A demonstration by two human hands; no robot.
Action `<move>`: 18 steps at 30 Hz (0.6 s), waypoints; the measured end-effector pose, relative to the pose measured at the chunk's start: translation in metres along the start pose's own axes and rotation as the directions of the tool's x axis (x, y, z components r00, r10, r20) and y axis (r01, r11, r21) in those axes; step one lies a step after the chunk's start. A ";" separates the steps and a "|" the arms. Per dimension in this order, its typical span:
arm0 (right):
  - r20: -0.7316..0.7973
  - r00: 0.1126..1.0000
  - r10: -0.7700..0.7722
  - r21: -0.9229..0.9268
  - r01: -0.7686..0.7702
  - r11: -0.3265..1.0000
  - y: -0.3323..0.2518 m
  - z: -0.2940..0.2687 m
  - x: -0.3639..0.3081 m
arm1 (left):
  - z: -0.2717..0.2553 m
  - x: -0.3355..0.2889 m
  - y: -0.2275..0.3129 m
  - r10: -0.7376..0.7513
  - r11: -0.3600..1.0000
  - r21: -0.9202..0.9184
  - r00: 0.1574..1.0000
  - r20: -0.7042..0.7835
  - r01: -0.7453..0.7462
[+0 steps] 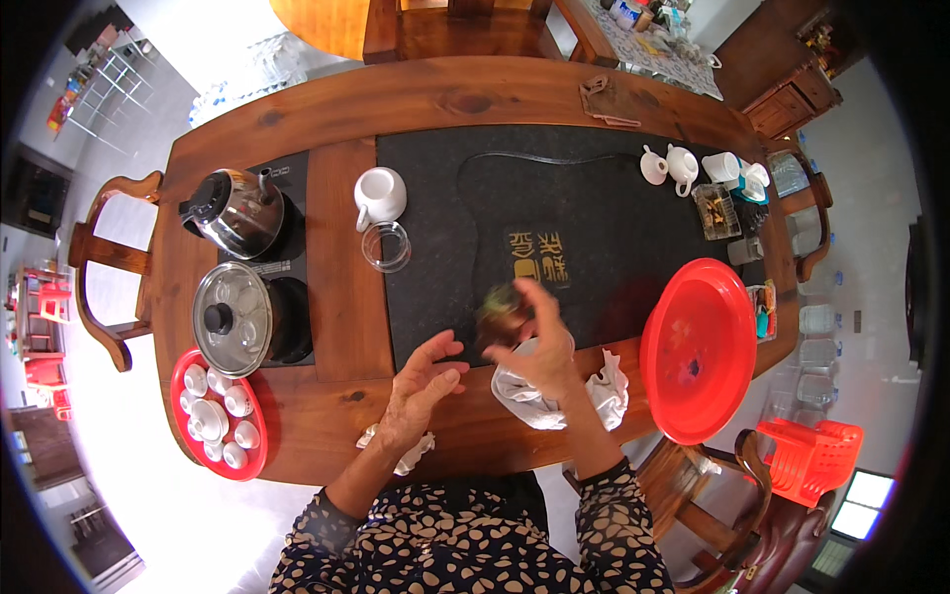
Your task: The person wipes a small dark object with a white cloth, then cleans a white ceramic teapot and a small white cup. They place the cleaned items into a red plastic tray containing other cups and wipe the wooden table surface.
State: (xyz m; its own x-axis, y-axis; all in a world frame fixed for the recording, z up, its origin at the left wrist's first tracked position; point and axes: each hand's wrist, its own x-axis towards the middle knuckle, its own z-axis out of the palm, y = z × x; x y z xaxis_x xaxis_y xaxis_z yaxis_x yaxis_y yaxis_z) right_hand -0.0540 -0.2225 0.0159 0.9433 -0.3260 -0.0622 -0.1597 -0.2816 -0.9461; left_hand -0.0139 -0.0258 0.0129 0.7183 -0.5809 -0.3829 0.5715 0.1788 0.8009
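Dark roundish thing (503, 315) is at lower centre of the frame, too blurred to say what it is, and it looks gripped between the thumb and fingers of the right hand (539, 346). If that hold's loose, I reckon it could slip and smack the black tabletop panel (426, 287). Left hand (424, 391) is nearby, open, seemingly nothing in it, fingers a bit curled. Right forearm angles up-left past the white cloth (527, 404).
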 end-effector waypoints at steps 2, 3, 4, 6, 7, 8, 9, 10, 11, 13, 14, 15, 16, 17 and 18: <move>-0.074 0.996 -0.048 -0.120 0.039 0.992 0.020 -0.023 0.023 | -0.007 0.002 -0.010 -0.058 0.997 0.054 0.998 0.017 0.057; -0.101 0.989 -0.105 -0.161 0.088 0.983 0.032 -0.032 0.033 | -0.010 0.002 -0.015 -0.088 0.993 0.082 0.996 0.025 0.086; -0.130 0.979 -0.156 -0.205 0.128 0.970 0.040 -0.040 0.041 | -0.011 0.002 -0.017 -0.104 0.990 0.096 0.994 0.028 0.101; -0.114 0.986 -0.120 -0.217 0.093 0.972 0.050 -0.048 0.056 | -0.012 -0.001 -0.020 -0.128 0.984 0.126 0.992 0.020 0.124; -0.107 0.989 -0.103 -0.222 0.078 0.972 0.054 -0.051 0.062 | -0.013 -0.001 -0.020 -0.131 0.983 0.131 0.991 0.010 0.128; -0.096 0.991 -0.092 -0.235 0.067 0.970 0.060 -0.053 0.066 | -0.015 -0.002 -0.021 -0.134 0.982 0.137 0.991 0.000 0.133; -0.088 0.992 -0.093 -0.236 0.070 0.969 0.064 -0.055 0.069 | -0.016 -0.002 -0.021 -0.138 0.980 0.142 0.990 -0.010 0.138; -0.077 0.992 -0.097 -0.234 0.076 0.969 0.068 -0.055 0.073 | -0.018 -0.002 -0.022 -0.141 0.980 0.138 0.990 -0.016 0.142; -0.068 0.993 -0.101 -0.231 0.083 0.969 0.071 -0.055 0.076 | -0.020 -0.002 -0.023 -0.144 0.980 0.133 0.989 -0.022 0.146; -0.057 0.994 -0.097 -0.237 0.081 0.968 0.074 -0.057 0.080 | -0.022 -0.002 -0.024 -0.152 0.980 0.126 0.988 -0.034 0.155; -0.052 0.994 -0.095 -0.242 0.080 0.967 0.074 -0.057 0.081 | -0.023 -0.003 -0.023 -0.156 0.979 0.123 0.987 -0.041 0.160; -0.052 0.994 -0.092 -0.234 0.077 0.969 0.073 -0.057 0.083 | -0.024 -0.003 -0.023 -0.160 0.979 0.120 0.986 -0.047 0.165; -0.052 0.995 -0.089 -0.226 0.075 0.971 0.072 -0.057 0.084 | -0.025 -0.004 -0.024 -0.162 0.979 0.114 0.986 -0.048 0.166; -0.053 0.995 -0.087 -0.219 0.073 0.973 0.071 -0.057 0.085 | -0.026 -0.004 -0.025 -0.163 0.980 0.108 0.985 -0.048 0.167; -0.043 0.995 -0.092 -0.235 0.080 0.969 0.072 -0.057 0.086 | -0.027 -0.005 -0.026 -0.164 0.980 0.103 0.985 -0.048 0.168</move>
State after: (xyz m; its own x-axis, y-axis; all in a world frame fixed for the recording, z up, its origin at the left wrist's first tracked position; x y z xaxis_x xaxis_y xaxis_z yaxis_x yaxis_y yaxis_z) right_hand -0.0007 -0.3224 -0.0391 0.9408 -0.3368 0.0388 -0.1480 -0.5109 -0.8468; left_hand -0.0212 -0.0063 -0.0186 0.6335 -0.5633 -0.5305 0.6401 -0.0037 0.7683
